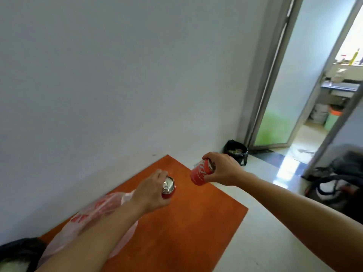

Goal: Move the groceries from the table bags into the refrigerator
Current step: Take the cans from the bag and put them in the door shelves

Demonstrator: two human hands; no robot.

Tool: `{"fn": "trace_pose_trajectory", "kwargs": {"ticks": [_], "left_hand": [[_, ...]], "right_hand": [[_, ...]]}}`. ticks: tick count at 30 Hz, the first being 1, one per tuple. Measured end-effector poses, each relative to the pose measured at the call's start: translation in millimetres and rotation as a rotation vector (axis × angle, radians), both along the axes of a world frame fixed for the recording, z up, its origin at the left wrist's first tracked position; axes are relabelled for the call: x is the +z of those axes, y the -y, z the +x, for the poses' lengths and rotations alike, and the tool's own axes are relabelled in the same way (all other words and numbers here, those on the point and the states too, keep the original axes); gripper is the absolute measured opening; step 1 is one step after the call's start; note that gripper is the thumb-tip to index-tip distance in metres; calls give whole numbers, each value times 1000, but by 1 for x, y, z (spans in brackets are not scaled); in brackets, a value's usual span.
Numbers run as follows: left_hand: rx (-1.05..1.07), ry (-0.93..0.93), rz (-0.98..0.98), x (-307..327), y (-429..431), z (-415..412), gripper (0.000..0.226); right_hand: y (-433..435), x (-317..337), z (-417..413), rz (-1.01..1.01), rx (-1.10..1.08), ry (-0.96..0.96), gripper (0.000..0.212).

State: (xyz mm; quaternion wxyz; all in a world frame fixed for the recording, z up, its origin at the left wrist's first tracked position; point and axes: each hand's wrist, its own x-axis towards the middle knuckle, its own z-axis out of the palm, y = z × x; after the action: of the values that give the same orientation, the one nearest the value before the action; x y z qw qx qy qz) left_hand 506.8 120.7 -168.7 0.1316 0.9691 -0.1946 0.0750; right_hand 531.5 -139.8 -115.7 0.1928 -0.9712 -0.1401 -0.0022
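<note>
The left hand [152, 193] was closed round the upright can [168, 187], fingers and thumb wrapped about its red body, with the silver top and pull tab facing the camera. This can was over the far part of the orange table [186, 232]; whether it rested on the surface could not be told. The right hand [223, 170] gripped the tilted can [199, 173], also red with white markings, its top end against the palm and its base pointing down and to the left. That can was held in the air over the table's far right edge, near the upright can but not touching it. Both forearms were bare and reached in from the lower edge of the view.

Under the left forearm a thin plastic bag [92, 213] with red print lay on the table, on the wall side. A black bag [21, 250] showed at the lower left corner; its contents could not be made out. The table stood against a pale wall [117, 75]. On the light floor [265, 242] beyond the table's far corner sat a black rubbish bag [235, 150], just beside an open doorway [294, 95]
</note>
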Motion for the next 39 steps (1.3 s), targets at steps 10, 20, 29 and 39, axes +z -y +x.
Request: {"fn": "trace_pose_trajectory", "kwargs": {"ticks": [10,20,29,39], "left_hand": [[-465,-24,-148,11,344,-35,60],[-865,14,-175,28,627,-106,49],[-1114,99,-242,66,822,-82,67],[-1189,516,-583,249,1007,-35,72]], "right_hand": [[324,26,-158,-81,-469,98,68],[554,45,-297,-65,-858,145,65],[706,44,-330,-65,-1090,160,65],[839,102,-309,-67,-1215,314,65]]}}
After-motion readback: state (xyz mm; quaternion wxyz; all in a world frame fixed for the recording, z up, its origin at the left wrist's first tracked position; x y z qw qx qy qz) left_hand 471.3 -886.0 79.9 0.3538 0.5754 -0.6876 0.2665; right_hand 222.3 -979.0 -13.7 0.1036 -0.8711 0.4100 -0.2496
